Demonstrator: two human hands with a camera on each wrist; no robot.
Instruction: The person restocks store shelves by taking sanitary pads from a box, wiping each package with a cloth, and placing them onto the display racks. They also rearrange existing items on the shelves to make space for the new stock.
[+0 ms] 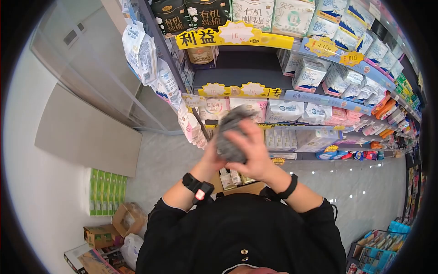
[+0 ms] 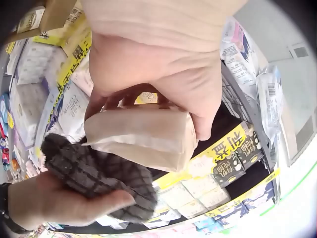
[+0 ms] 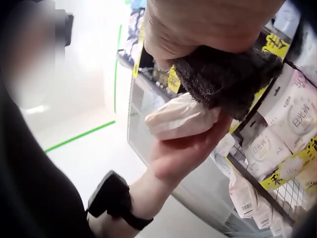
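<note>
My left hand (image 2: 158, 59) grips a cream-coloured packet (image 2: 143, 136) from behind, thumb on one side and fingers along the other. A dark grey checked cloth (image 2: 99, 173) is held in my right hand (image 2: 64, 201), the thumb lying over it. In the right wrist view the bunched cloth (image 3: 228, 79) overlaps one end of the packet (image 3: 181, 119), and my left palm supports it from below. From the head both hands are raised in front of the shelves, the blurred cloth (image 1: 232, 132) covering the packet.
Shelves of packaged goods (image 1: 310, 75) stand ahead, with yellow price strips (image 1: 255, 39) along their edges. Packets hang on a side rack (image 1: 141, 52). Below my hands is an open carton with packets (image 1: 231, 178). Boxes (image 1: 127, 219) and a white bag (image 1: 132, 249) lie at lower left.
</note>
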